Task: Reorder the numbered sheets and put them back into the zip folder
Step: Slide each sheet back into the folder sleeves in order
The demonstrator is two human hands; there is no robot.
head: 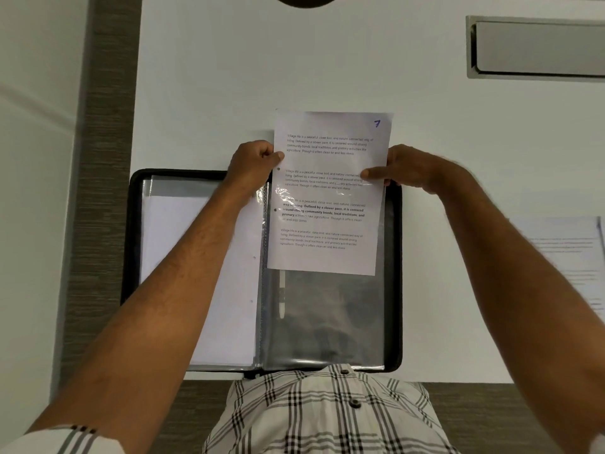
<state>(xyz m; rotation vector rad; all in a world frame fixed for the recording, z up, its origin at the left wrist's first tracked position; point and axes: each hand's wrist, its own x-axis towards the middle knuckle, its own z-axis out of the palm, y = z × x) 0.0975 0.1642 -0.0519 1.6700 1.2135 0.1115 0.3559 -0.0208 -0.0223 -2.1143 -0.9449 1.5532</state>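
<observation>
In the middle of the frame, the left hand (253,162) and right hand (404,167) are pinching the sheet marked 7 (329,191) by its sides, sliding it straight into a clear sleeve (327,316) of the open zip folder (394,273).

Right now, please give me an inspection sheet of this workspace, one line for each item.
Surface: white desk, a grey recessed flap at far right.
Job's things: open zip folder with clear sleeves; sheet marked 7 partly in the right sleeve; more sheets at right.
Clutter: nothing seen.
Hands: left hand and right hand each pinch a side edge of that sheet.
Cables: nothing seen.
Surroundings: grey floor beside the desk.
</observation>
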